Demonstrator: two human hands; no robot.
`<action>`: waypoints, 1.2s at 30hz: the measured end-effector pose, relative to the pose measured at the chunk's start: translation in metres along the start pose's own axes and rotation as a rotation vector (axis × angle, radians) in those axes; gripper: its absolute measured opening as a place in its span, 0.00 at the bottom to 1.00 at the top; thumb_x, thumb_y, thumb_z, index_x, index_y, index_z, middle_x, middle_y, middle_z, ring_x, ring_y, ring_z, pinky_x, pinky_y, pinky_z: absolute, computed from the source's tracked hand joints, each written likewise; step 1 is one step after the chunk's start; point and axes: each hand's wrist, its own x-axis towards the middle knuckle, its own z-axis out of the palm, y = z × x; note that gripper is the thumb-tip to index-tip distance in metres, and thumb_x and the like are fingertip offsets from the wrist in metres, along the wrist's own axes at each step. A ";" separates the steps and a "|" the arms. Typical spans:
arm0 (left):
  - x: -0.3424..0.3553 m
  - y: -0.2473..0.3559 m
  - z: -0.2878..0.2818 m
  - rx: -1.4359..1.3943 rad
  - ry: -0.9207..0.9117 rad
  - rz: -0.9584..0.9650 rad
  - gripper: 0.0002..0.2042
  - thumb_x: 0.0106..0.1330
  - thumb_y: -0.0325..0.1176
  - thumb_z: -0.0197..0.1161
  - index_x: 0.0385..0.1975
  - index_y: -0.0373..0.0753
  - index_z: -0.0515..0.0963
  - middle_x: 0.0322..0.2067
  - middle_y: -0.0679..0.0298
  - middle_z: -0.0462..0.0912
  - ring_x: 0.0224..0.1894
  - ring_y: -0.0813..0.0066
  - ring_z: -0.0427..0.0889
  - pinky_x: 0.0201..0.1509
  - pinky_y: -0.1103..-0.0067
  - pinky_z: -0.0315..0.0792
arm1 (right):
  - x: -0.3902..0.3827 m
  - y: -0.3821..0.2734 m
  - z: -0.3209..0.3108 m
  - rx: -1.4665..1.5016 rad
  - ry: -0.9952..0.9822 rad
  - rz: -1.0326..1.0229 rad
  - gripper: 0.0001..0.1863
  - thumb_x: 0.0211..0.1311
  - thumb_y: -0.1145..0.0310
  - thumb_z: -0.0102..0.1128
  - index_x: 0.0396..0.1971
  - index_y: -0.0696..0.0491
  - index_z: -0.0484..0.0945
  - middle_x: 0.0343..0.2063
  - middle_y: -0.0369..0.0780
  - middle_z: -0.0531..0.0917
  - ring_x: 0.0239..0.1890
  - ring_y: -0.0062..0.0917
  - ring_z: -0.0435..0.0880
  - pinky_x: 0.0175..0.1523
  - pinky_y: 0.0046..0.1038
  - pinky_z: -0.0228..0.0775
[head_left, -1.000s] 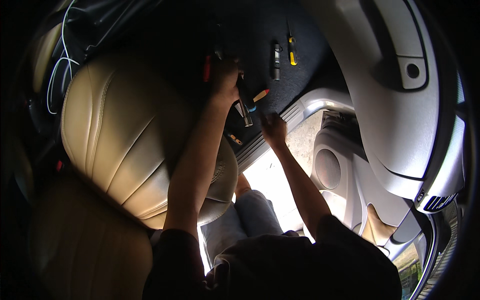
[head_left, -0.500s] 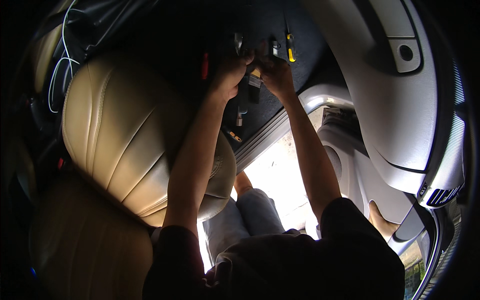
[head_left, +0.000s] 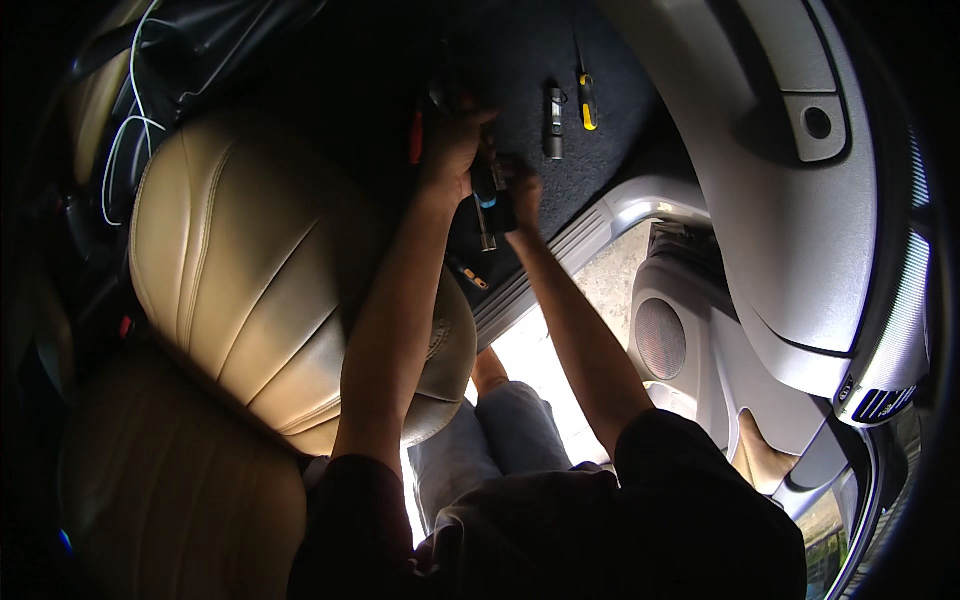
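My left hand (head_left: 455, 150) is over the dark floor mat with its fingers curled. A dim metal-looking piece (head_left: 437, 96) shows past its fingers, too dark to name. My right hand (head_left: 525, 192) is closed, nearer the door sill, with a dark shape beside its fingers that I cannot make out. Between the hands lies a slim tool with a blue ring and a metal socket-like end (head_left: 487, 228). A red handle (head_left: 416, 138) lies just left of my left hand. A grey flashlight (head_left: 555, 125) rests beyond my right hand.
A yellow and black screwdriver (head_left: 587, 103) lies right of the flashlight. An orange and black tool (head_left: 470, 273) is near the sill (head_left: 560, 250). A tan car seat (head_left: 240, 270) stands at left, the grey dashboard (head_left: 780, 230) and open door (head_left: 700, 350) at right.
My right hand has drawn back toward me and left, uncovering the flashlight. The paintbrush seen between the hands can no longer be made out. My left hand has shifted only slightly.
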 end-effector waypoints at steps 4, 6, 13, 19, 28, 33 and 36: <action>-0.002 0.002 0.004 -0.031 0.064 -0.074 0.11 0.61 0.31 0.70 0.32 0.47 0.71 0.18 0.71 0.71 0.18 0.77 0.73 0.22 0.75 0.72 | -0.057 0.002 0.056 0.117 -0.193 0.318 0.16 0.66 0.62 0.53 0.47 0.55 0.78 0.41 0.48 0.83 0.38 0.36 0.86 0.38 0.30 0.79; -0.004 0.003 0.005 -0.078 0.042 -0.081 0.12 0.61 0.26 0.68 0.32 0.46 0.68 0.20 0.70 0.70 0.17 0.80 0.72 0.20 0.79 0.70 | -0.065 0.003 0.061 0.032 -0.276 0.340 0.16 0.66 0.61 0.53 0.48 0.54 0.77 0.42 0.48 0.82 0.41 0.37 0.85 0.40 0.32 0.79; -0.008 0.005 0.004 -0.132 0.007 0.022 0.13 0.58 0.29 0.72 0.33 0.47 0.72 0.19 0.72 0.70 0.19 0.80 0.72 0.22 0.80 0.71 | -0.002 0.015 0.017 -0.302 -0.204 0.339 0.18 0.67 0.59 0.53 0.51 0.53 0.74 0.45 0.50 0.79 0.49 0.40 0.82 0.48 0.38 0.78; -0.006 0.004 0.008 -0.081 0.006 -0.054 0.15 0.58 0.32 0.75 0.36 0.46 0.72 0.25 0.73 0.73 0.20 0.82 0.72 0.22 0.82 0.70 | 0.103 -0.006 -0.076 -0.748 -0.503 -0.300 0.13 0.69 0.60 0.51 0.41 0.52 0.79 0.38 0.47 0.82 0.45 0.40 0.84 0.44 0.40 0.77; -0.017 0.013 0.014 -0.081 -0.252 0.169 0.18 0.55 0.46 0.78 0.32 0.41 0.78 0.26 0.72 0.76 0.22 0.83 0.74 0.24 0.83 0.69 | 0.156 -0.058 -0.080 -0.566 -0.509 -0.176 0.14 0.69 0.58 0.53 0.40 0.50 0.84 0.29 0.40 0.85 0.32 0.33 0.87 0.40 0.35 0.78; -0.013 0.010 0.008 -0.112 -0.152 0.104 0.16 0.55 0.44 0.78 0.30 0.42 0.78 0.25 0.73 0.76 0.22 0.83 0.74 0.24 0.84 0.68 | 0.136 -0.071 -0.085 -0.091 -0.455 0.188 0.15 0.71 0.59 0.50 0.40 0.53 0.82 0.29 0.39 0.85 0.25 0.29 0.87 0.33 0.27 0.80; -0.013 0.012 0.010 -0.145 -0.190 0.055 0.14 0.56 0.41 0.77 0.30 0.42 0.79 0.24 0.73 0.77 0.23 0.84 0.74 0.24 0.85 0.68 | 0.126 -0.083 -0.098 0.105 -0.440 0.261 0.15 0.72 0.62 0.49 0.40 0.57 0.81 0.31 0.42 0.86 0.26 0.27 0.88 0.31 0.24 0.81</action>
